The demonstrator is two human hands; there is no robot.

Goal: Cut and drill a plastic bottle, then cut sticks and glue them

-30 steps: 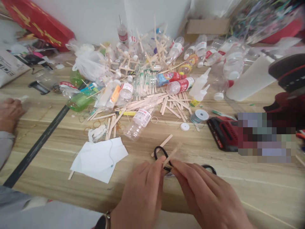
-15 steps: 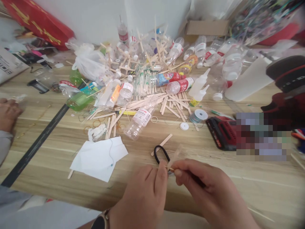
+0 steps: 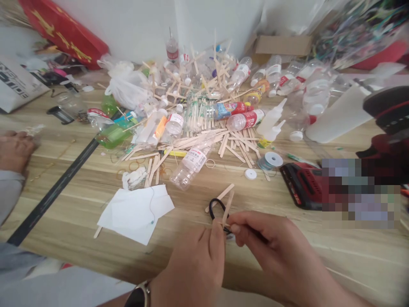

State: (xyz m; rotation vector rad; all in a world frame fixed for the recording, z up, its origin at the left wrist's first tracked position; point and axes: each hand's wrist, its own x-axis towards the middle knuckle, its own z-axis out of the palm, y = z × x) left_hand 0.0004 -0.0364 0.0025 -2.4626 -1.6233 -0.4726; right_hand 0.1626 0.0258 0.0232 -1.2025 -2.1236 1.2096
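My left hand [image 3: 198, 256], a watch [image 3: 140, 296] on its wrist, is closed around the lower end of a wooden craft stick [image 3: 228, 207] that points up and away. Thumb and forefinger of my right hand [image 3: 271, 236] pinch a thin tan strand [image 3: 225, 225] beside that end; the strand's kind is hard to make out. Just beyond my fingers lie scissors with a black handle [image 3: 211, 209], their blades mostly hidden. Another craft stick [image 3: 220, 197] rests on the table, partly behind the handle loop.
White paper sheets [image 3: 136, 215] lie left of my hands. Farther back are an empty plastic bottle [image 3: 188, 168], piled craft sticks [image 3: 239, 143], a wire spool [image 3: 271, 160] and glue bottles [image 3: 271, 121]. A red-black battery tool [image 3: 302, 185] stands right. Another person's hand [image 3: 15, 149] rests at far left.
The craft stick between my hands was blurred and leaned right; it now stands steeper and sharp. My fingers have drawn slightly closer together. The whole view has shifted a little.
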